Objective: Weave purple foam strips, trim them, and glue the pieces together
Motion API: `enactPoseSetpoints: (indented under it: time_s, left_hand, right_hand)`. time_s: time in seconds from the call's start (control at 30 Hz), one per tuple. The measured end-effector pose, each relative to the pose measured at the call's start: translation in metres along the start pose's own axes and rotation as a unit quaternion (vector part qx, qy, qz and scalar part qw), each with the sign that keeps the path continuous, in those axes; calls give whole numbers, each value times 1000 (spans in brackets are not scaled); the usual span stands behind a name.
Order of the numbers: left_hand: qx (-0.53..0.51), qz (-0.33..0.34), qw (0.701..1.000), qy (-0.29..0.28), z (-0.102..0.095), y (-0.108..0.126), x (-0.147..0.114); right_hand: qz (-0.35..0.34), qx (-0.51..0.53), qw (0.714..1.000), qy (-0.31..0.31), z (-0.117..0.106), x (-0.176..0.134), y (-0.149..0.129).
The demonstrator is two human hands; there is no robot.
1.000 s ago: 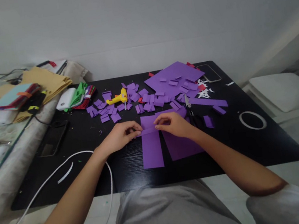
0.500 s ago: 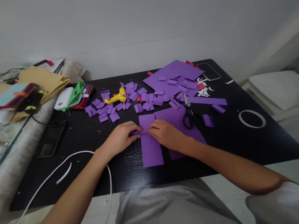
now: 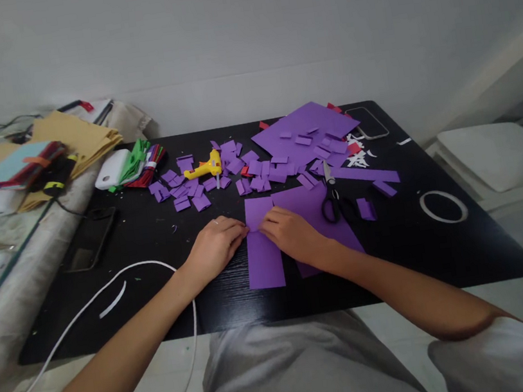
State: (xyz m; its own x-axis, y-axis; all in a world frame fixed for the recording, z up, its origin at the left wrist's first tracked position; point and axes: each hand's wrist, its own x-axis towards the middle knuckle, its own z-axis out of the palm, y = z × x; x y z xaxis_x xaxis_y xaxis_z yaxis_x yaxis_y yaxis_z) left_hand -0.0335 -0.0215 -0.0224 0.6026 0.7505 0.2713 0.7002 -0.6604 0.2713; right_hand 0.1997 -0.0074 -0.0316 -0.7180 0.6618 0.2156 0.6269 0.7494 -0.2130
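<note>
My left hand [image 3: 217,246] and my right hand [image 3: 292,234] meet above a narrow purple paper sheet [image 3: 265,267] lying flat on the table. Both are closed, fingertips pinched at either end of a small purple paper piece [image 3: 253,228], mostly hidden by the fingers. Whether that piece touches the sheet beneath, I cannot tell. A wider purple sheet [image 3: 304,206] lies partly under my right hand and forearm. On that sheet's right side rest scissors with black handles [image 3: 332,202], blades pointing away from me.
Several folded purple paper pieces [image 3: 201,202] are scattered at the back around a yellow glue gun [image 3: 208,164]. A large purple sheet [image 3: 312,121] lies behind them. A white cable [image 3: 121,273] loops at the left, near a phone [image 3: 95,239]. At the right is a white ring [image 3: 443,206].
My left fingers have shifted, covering more of the small purple piece that stuck out under them before. My right hand stays nearly still. The view has moved slightly.
</note>
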Motion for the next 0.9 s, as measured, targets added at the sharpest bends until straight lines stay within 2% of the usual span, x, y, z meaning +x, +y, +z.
enactPoseSetpoints:
  time_s: [0.23, 0.57, 0.9]
  left_hand:
    - [52, 10, 998, -16, -2, 8, -2]
    - [61, -3, 998, -18, 3, 13, -7]
    - [137, 7, 990, -33, 3, 25, -12]
  right_hand:
    - [10, 10, 1000, -15, 0, 0, -2]
    - [28, 24, 999, 22, 2, 0, -7]
    - [1, -21, 999, -36, -9, -2, -14]
